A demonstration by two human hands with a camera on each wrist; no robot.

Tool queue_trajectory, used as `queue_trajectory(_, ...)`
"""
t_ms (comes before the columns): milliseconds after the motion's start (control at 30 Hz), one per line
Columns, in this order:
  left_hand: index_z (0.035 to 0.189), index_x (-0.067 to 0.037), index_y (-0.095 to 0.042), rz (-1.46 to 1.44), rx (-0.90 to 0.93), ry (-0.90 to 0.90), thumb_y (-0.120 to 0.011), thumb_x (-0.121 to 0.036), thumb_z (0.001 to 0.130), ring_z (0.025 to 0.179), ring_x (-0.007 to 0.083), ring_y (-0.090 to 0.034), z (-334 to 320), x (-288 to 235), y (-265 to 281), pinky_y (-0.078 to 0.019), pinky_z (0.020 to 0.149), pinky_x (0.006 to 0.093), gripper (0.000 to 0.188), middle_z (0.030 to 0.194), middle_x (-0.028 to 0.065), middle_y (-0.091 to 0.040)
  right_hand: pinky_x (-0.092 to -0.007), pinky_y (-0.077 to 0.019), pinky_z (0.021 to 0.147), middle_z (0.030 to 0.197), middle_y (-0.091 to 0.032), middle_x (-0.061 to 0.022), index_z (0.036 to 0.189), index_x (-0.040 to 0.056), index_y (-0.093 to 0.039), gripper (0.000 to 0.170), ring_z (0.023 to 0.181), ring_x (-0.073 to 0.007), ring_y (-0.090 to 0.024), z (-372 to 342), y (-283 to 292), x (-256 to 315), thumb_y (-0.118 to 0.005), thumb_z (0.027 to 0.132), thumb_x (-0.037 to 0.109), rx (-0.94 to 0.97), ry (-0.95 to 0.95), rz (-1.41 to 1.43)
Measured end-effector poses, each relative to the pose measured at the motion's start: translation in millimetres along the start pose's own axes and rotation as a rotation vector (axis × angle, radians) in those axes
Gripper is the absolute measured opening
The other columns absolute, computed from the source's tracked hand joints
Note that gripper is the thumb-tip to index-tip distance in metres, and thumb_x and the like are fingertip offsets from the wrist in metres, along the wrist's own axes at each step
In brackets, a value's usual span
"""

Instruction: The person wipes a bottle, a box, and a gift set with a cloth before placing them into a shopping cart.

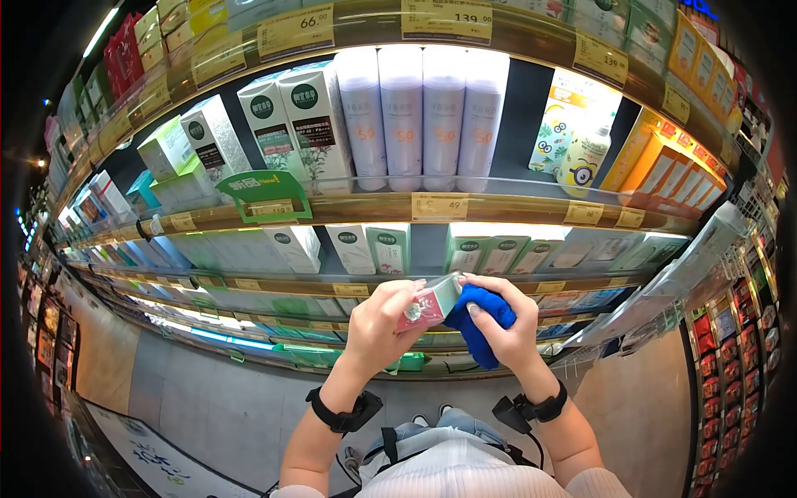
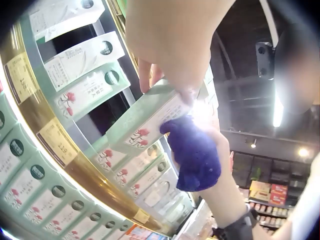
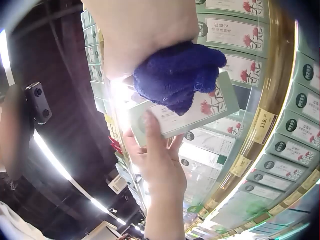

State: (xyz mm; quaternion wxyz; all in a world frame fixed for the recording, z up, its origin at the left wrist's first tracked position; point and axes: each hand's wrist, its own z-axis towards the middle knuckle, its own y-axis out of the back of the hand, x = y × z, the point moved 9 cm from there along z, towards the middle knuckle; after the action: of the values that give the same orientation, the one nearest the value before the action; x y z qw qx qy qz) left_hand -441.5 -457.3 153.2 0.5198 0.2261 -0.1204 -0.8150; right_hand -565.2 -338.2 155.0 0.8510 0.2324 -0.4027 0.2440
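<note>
My left hand (image 1: 375,325) grips a small pale green and white carton with red flowers printed on it (image 1: 432,304), tilted in front of the lower shelves. A blue cloth (image 1: 475,339) is bunched in my right hand (image 1: 516,328), thumb and fingers closed around it. In the right wrist view the cloth (image 3: 172,75) lies against the carton's printed face (image 3: 215,107), and the left thumb presses near one end of it. From the left wrist, the carton's flowered end (image 2: 139,137) shows beside the cloth (image 2: 196,156).
Shelves with price tags (image 1: 440,206) curve around in front. White-lilac bottles (image 1: 402,124) and tall white boxes (image 1: 309,116) stand on the upper shelf. Similar green cartons (image 1: 506,249) line the shelf below. A clear panel (image 1: 656,282) juts out at the right.
</note>
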Motion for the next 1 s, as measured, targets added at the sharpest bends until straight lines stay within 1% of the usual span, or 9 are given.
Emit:
queue_trajectory(133,0.123,-0.005,-0.043,-0.203,-0.113,0.123,-0.078,-0.004,0.074,0.095,0.0276,-0.064,-3.9,1.8,10.4,-0.0527,0.078,0.0332,0.061,0.110,0.0170,-0.060,-0.0297,-0.0497,0.086,0.102,-0.069,-0.0128,0.108,-0.0008,-0.064,0.030,0.094,-0.0188,-0.066,-5.2,-7.5,0.0,-0.063,0.078,0.001,0.063,-0.054,0.088)
queue_trajectory(200,0.129,-0.001,-0.040,-0.660,-0.286,0.531,-0.077,-0.004,0.076,0.097,0.0221,-0.063,-17.9,29.1,8.6,-0.0522,0.082,0.0322,0.065,0.111,0.0145,-0.061,-0.0297,-0.0489,0.086,0.104,-0.068,-0.0130,0.108,-0.0009,-0.064,0.029,0.095,-0.0194,-0.065,-9.6,-10.1,8.1,-0.063,0.078,0.001,0.134,-0.072,0.084)
queue_trajectory(267,0.130,0.001,-0.042,-0.828,-0.339,0.617,-0.072,-0.011,0.083,0.099,0.0179,-0.062,-23.9,30.9,7.1,-0.0512,0.085,0.0296,0.057,0.110,0.0122,-0.061,-0.0302,-0.0473,0.087,0.105,-0.067,-0.0140,0.106,-0.0019,-0.064,0.028,0.098,-0.0207,-0.064,-10.6,-5.4,22.1,-0.062,0.079,0.000,0.102,0.011,0.071)
queue_trajectory(333,0.123,0.001,-0.047,-1.154,-0.318,0.984,-0.066,-0.025,0.089,0.097,0.0166,-0.062,-58.3,50.4,-20.5,-0.0514,0.083,0.0288,0.047,0.107,0.0114,-0.061,-0.0302,-0.0459,0.089,0.105,-0.065,-0.0137,0.105,-0.0027,-0.062,0.026,0.098,-0.0205,-0.061,-12.0,4.8,29.2,-0.062,0.079,0.000,-0.002,0.001,0.012)
queue_trajectory(400,0.119,0.000,-0.050,-1.209,-0.203,1.000,-0.055,-0.034,0.095,0.094,0.0134,-0.061,-64.4,42.3,-27.7,-0.0506,0.081,0.0278,0.041,0.105,0.0094,-0.062,-0.0292,-0.0456,0.086,0.101,-0.058,-0.0105,0.106,-0.0024,-0.056,0.027,0.091,-0.0178,-0.058,-15.3,12.5,29.1,-0.061,0.079,-0.001,-0.124,-0.055,0.073)
queue_trajectory(533,0.119,-0.002,-0.045,-1.222,0.177,0.956,-0.039,-0.031,0.101,0.094,0.0087,-0.053,-58.0,-5.3,-56.2,-0.0440,0.084,0.0248,0.035,0.104,0.0045,-0.057,-0.0323,-0.0462,0.077,0.095,-0.054,-0.0148,0.100,-0.0014,-0.052,0.027,0.084,-0.0239,-0.055,-24.1,10.4,62.3,-0.062,0.074,-0.002,-0.242,0.256,-0.178)
queue_trajectory(633,0.118,-0.002,-0.044,-1.242,0.071,0.954,-0.040,-0.029,0.101,0.093,0.0078,-0.051,-60.6,-8.8,-58.8,-0.0430,0.083,0.0241,0.032,0.103,0.0034,-0.056,-0.0349,-0.0480,0.060,0.083,-0.057,-0.0118,0.095,0.0037,-0.057,0.032,0.068,-0.0272,-0.055,-37.0,-10.9,89.7,-0.069,0.066,0.002,-0.214,0.518,-0.496)
queue_trajectory(733,0.115,-0.004,-0.047,-1.124,-0.215,1.136,-0.040,-0.029,0.101,0.090,0.0060,-0.050,-74.0,11.7,-46.7,-0.0425,0.081,0.0230,0.029,0.099,0.0017,-0.055,-0.0314,-0.0446,0.050,0.077,-0.055,-0.0070,0.093,0.0046,-0.060,0.031,0.062,-0.0232,-0.054,-59.4,-35.2,77.3,-0.072,0.064,0.008,-0.061,0.531,-0.554)
queue_trajectory(1000,0.110,-0.006,-0.052,-1.087,-0.171,1.281,-0.044,-0.031,0.100,0.089,0.0054,-0.050,-113.7,20.1,-53.8,-0.0425,0.079,0.0223,0.028,0.097,0.0002,-0.056,-0.0330,-0.0406,0.046,0.070,-0.053,-0.0097,0.088,0.0023,-0.057,0.029,0.054,-0.0245,-0.051,-76.4,-50.3,55.3,-0.071,0.062,0.002,0.144,0.457,-0.446)
